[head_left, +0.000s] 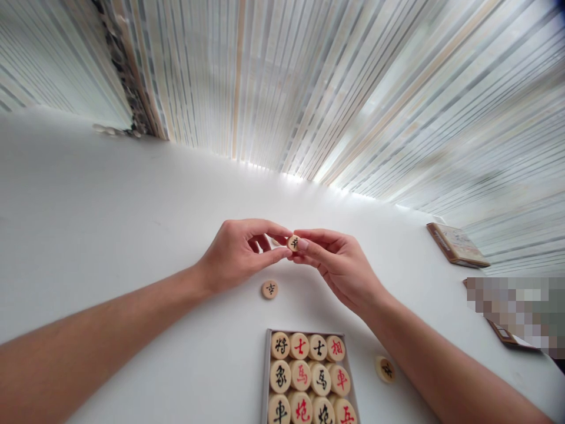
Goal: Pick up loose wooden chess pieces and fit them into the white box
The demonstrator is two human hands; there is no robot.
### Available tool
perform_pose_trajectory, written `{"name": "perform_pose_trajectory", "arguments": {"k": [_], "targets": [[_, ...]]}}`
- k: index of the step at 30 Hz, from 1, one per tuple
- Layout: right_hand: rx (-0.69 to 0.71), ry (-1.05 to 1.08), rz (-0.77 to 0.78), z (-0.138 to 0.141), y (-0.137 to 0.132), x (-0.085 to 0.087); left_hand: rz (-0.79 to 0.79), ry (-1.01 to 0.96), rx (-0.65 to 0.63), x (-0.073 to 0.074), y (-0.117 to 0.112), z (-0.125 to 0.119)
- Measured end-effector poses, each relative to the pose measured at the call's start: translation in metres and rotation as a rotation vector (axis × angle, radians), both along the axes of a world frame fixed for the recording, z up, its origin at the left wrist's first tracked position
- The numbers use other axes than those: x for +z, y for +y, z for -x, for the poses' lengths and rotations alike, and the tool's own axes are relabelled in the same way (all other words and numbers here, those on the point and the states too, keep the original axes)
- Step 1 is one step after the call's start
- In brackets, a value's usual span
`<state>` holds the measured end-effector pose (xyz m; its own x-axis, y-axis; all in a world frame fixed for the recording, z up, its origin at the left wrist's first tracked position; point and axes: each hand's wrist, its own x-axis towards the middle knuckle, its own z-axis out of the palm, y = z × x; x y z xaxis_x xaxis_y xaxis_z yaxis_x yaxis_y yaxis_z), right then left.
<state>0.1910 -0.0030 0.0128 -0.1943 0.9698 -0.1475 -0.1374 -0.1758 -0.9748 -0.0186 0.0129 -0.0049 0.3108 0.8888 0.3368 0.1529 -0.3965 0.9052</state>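
Observation:
A small round wooden xiangqi piece (pixel 292 242) with a black character is held up between both hands. My right hand (pixel 338 262) pinches it, the thumb lying across its face. My left hand (pixel 245 250) is closed on its left edge with thumb and index fingertips. Just below my left hand, another black-marked xiangqi piece (pixel 269 289) lies on the white table (pixel 176 194). Part of a further pale piece (pixel 275 241) shows through the gap between the left fingers. Nearer to me stands an open box (pixel 268 365) packed with rows of red and black pieces.
One loose piece (pixel 385 369) lies beside my right forearm, right of the box. A thick book (pixel 458 245) rests at the far right, with a partly pixelated item (pixel 512 335) nearer. Striped curtains (pixel 265 82) hang along the table's back edge.

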Motion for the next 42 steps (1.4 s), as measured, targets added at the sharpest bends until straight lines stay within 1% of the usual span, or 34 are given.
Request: {"name": "perform_pose_trajectory", "arguments": {"k": [3,6,10,15,17,21,25,28,30,34,38,42], "targets": [[0.009,0.031,0.058,0.0002,0.0008,0.0012,0.023,0.008,0.001,-0.0003,0.0004,0.0005],[0.026,0.031,0.076,0.0004,0.0006,0.0016,0.063,0.014,-0.014,-0.0001,0.0009,0.0008],[0.030,0.027,0.077,0.0004,0.0006,0.0012,0.107,0.023,-0.058,0.0004,0.0020,0.0008],[0.021,0.072,0.078,-0.0004,0.0015,0.0016,0.225,0.004,-0.111,-0.0028,0.0046,0.0005],[0.018,0.077,0.067,-0.0006,0.0016,0.0016,0.246,-0.017,-0.145,-0.0040,0.0057,0.0003],[0.024,0.038,0.035,-0.0003,0.0010,0.0008,0.212,-0.082,-0.205,-0.0005,0.0062,-0.0001],[0.026,-0.024,0.003,0.0001,-0.0001,-0.0003,0.187,-0.122,-0.218,0.0049,0.0056,-0.0009],[0.035,-0.071,-0.013,-0.0002,-0.0006,-0.0006,0.207,-0.145,-0.222,0.0038,0.0055,-0.0012],[0.051,-0.090,-0.014,-0.0004,-0.0008,-0.0006,0.238,-0.162,-0.201,0.0011,0.0055,-0.0010],[0.064,-0.060,0.031,0.0003,-0.0008,0.0003,0.267,-0.129,-0.165,-0.0032,0.0056,0.0001],[0.087,-0.051,0.095,0.0019,-0.0007,0.0016,0.227,-0.095,-0.185,-0.0036,0.0060,0.0009],[0.115,-0.089,0.079,0.0018,-0.0012,0.0000,0.217,-0.069,-0.220,-0.0023,0.0058,0.0011]]}}
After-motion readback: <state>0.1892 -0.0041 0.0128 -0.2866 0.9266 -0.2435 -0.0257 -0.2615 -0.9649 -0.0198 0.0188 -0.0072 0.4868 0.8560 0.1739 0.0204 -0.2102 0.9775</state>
